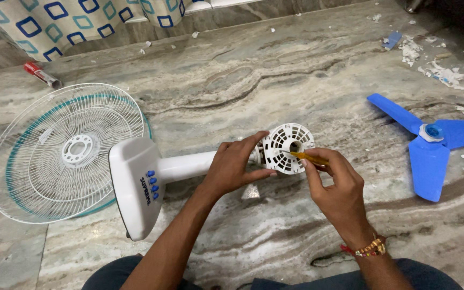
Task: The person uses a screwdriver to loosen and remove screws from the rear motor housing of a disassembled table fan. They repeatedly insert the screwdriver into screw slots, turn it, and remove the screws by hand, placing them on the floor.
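On the marble floor (296, 80), between the person's knees: one white table fan, partly stripped, lying on its side.

- Fan base (134, 185), white, with blue buttons; lies toward the left, joined by a white stem (186, 165) to the motor end.
- Motor housing (287, 147), white, round, slotted face with a central hole; rests at mid-floor, turned up toward the camera. Still on the stem.
- Left hand (234, 166): fingers curled around the top of the stem just behind the housing, thumb and forefinger spread against its rim, steadying it.
- Right hand (335, 182): fingers pinched narrow around the yellow handle of a small screwdriver (308, 157), whose shaft points into the housing's face near the central hole. Beaded bracelet and red thread at the wrist.
- Fan guard (65, 153), white wire with a teal ring; already off, lying flat beside the base.
- Blade set (428, 139), blue, three blades with hub; already off, well apart to the right.
- Paper scraps (441, 70), white, scattered at the far right.
- Patterned cloth (81, 21) along the far edge; a small red-and-silver object (41, 74) near it, kind unclear.

Progress, as judged: guard and blades removed; work at the housing face in hand; housing, stem and base not yet separated.
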